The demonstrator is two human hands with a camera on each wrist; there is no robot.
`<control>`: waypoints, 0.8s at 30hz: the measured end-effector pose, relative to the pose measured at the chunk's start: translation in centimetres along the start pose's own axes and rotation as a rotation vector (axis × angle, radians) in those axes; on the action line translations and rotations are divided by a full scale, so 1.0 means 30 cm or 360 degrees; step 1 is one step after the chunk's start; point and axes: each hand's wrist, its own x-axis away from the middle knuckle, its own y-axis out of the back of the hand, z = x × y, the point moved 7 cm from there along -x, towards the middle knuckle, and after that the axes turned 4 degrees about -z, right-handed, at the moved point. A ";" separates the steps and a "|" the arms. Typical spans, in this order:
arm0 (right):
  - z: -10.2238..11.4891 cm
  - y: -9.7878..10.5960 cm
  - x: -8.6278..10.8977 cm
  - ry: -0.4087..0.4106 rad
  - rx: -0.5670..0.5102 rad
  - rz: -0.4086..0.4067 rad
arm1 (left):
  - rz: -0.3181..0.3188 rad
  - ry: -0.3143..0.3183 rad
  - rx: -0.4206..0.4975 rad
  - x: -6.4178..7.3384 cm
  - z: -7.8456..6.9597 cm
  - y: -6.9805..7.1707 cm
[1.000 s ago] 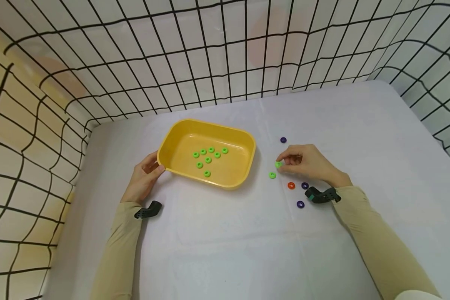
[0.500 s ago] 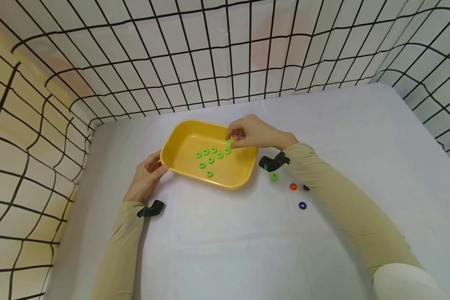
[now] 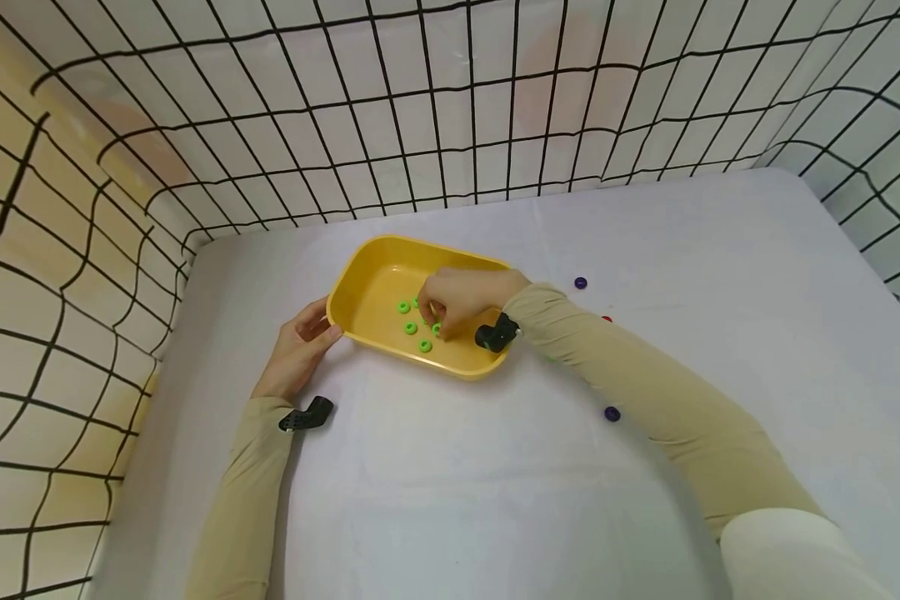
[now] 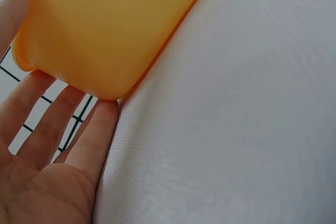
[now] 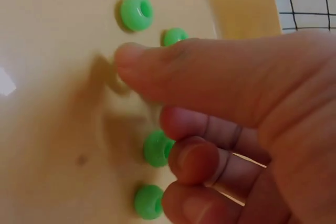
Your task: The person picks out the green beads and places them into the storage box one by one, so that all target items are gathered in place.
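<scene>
A yellow tray (image 3: pixel 378 275) stands on the white-covered table. At its left corner my left hand (image 3: pixel 292 354) grips it, thumb over the rim and fingers underneath, as the left wrist view also shows. My right hand (image 3: pixel 457 300) is down inside the tray, thumb and forefinger together and the other fingers curled. A green bead (image 3: pixel 437 330) shows at these fingertips in the head view; in the right wrist view the thumb (image 5: pixel 168 72) hides it. Several other green ring-shaped beads (image 5: pixel 136 11) lie on the tray floor around the hand, some hidden by it.
Purple beads (image 3: pixel 581 283) lie on the table (image 3: pixel 435 483) right of the tray, one more purple bead (image 3: pixel 612 414) nearer me. The right sleeve (image 3: pixel 645 383) covers most of a red bead (image 3: pixel 607 318). Black wire mesh (image 3: pixel 450 125) fences the back and sides.
My right hand has carried a green bead from the table on the right, over the tray's rim and down to its floor. My left hand keeps its grip on the tray.
</scene>
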 end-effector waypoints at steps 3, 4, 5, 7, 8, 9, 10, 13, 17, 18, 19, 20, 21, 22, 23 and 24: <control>0.007 -0.009 -0.003 -0.0010 0.0004 0.0046 | 0.0005 -0.0009 -0.0001 -0.002 -0.005 -0.003; 0.009 -0.012 -0.004 -0.0007 0.0009 0.0056 | 0.0005 -0.0011 0.0001 -0.002 -0.006 -0.003; 0.009 -0.016 -0.005 -0.0008 0.0011 0.0066 | 0.0005 -0.0012 0.0004 -0.001 -0.007 -0.003; 0.010 -0.022 -0.008 -0.0012 0.0010 0.0083 | 0.0005 -0.0010 0.0007 -0.001 -0.007 -0.003; 0.009 -0.025 -0.009 -0.0014 0.0007 0.0088 | 0.0004 -0.0009 0.0007 0.000 -0.008 -0.003; 0.008 -0.027 -0.009 -0.0020 -0.0003 0.0093 | 0.0006 -0.0009 0.0008 0.000 -0.007 -0.003; 0.008 -0.028 -0.009 -0.0023 -0.0013 0.0097 | 0.0006 -0.0010 0.0007 0.000 -0.007 -0.003; 0.007 -0.031 -0.009 -0.0025 -0.0038 0.0100 | 0.0004 -0.0011 0.0004 0.000 -0.007 -0.004; 0.004 -0.034 -0.009 -0.0024 -0.0044 0.0097 | 0.0000 -0.0009 0.0014 0.001 -0.007 -0.004; 0.004 -0.034 -0.009 -0.0023 -0.0046 0.0097 | 0.0000 -0.0008 0.0016 0.001 -0.006 -0.004; 0.003 -0.032 -0.009 -0.0015 -0.0046 0.0092 | 0.0000 -0.0008 0.0018 0.001 -0.007 -0.005; 0.003 -0.028 -0.008 -0.0007 -0.0053 0.0082 | 0.0001 -0.0010 0.0022 0.001 -0.007 -0.005; 0.004 -0.020 -0.005 0.0008 -0.0064 0.0068 | 0.0001 -0.0011 0.0024 0.002 -0.008 -0.005; 0.007 -0.007 -0.001 0.0027 -0.0079 0.0046 | 0.0002 -0.0013 0.0025 0.002 -0.008 -0.005; 0.011 0.013 0.006 0.0048 -0.0086 0.0007 | 0.0003 -0.0015 0.0025 0.002 -0.009 -0.005; 0.014 0.039 0.018 0.0062 -0.0098 -0.0041 | 0.0004 -0.0017 0.0025 0.002 -0.009 -0.006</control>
